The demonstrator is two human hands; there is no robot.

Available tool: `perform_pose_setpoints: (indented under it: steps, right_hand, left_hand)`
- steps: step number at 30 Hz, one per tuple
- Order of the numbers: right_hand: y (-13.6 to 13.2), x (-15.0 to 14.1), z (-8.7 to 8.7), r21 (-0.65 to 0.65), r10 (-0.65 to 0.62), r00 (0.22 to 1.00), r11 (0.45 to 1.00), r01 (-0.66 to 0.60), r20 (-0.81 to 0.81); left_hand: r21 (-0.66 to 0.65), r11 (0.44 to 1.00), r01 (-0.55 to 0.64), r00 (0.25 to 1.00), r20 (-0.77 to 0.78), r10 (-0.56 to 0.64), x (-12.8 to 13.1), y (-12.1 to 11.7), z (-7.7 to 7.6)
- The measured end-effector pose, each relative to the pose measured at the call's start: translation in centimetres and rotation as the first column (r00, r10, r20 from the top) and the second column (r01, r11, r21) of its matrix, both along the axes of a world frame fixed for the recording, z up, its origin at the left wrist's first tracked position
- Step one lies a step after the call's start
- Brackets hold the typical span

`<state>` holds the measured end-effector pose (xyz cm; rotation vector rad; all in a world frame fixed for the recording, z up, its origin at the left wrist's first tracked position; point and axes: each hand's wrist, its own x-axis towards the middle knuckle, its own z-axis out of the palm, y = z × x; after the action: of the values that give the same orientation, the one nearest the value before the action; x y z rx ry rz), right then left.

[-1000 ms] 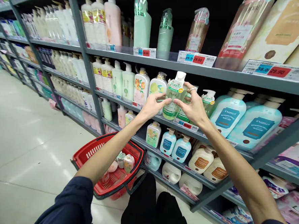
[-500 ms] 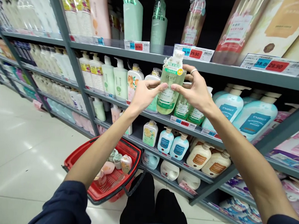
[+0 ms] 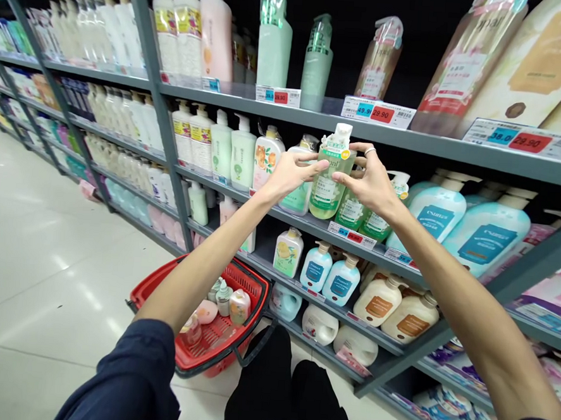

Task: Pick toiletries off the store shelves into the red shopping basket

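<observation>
Taking twelve o'clock as the top of your view, the green bottle (image 3: 328,191) is just off centre toward two, nearly upright at the front of the middle shelf (image 3: 268,207); whether its base touches the shelf, you cannot tell from here. Your left hand (image 3: 295,173) is closed on it from nine o'clock and your right hand (image 3: 370,184) from three, with both thumbs on the front, presumably to steady the smooth sides between you and keep the label facing you. Similar green bottles (image 3: 351,211) stand just beside it toward four, fronts outward, likely so shoppers can read them. The red basket (image 3: 218,336) sits on the floor between seven and eight, probably close by to spare you reaching; several bottles (image 3: 223,300) lie or stand inside. On your bottle, "pal" shows beside your thumbs, the rest of the name covered, with small print you can't make out. At three o'clock, the big blue bottles (image 3: 432,210) carry "esun". The upper price tag (image 3: 379,113) between one and two reads "29.90" in red; another tag (image 3: 525,139), nearer two-thirty, pairs "38.0" with "29.90".
</observation>
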<state>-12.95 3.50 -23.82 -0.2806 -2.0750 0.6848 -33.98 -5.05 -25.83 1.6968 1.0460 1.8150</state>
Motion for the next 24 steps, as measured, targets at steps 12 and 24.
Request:
perform_pose_setpoints:
  steps: [12,24]
  right_hand:
    - [1.3,-1.3,0.0,0.216,-0.139,0.986,0.969,0.117,0.089]
    - [3.1,-1.6,0.1,0.302,-0.221,0.971,0.935,0.185,0.090]
  left_hand:
    - [0.075,0.996,-0.054,0.997,-0.044,0.057,-0.3,2.4,-1.3]
    - [0.097,0.991,-0.094,0.994,-0.049,0.099,0.1,3.5,-1.3]
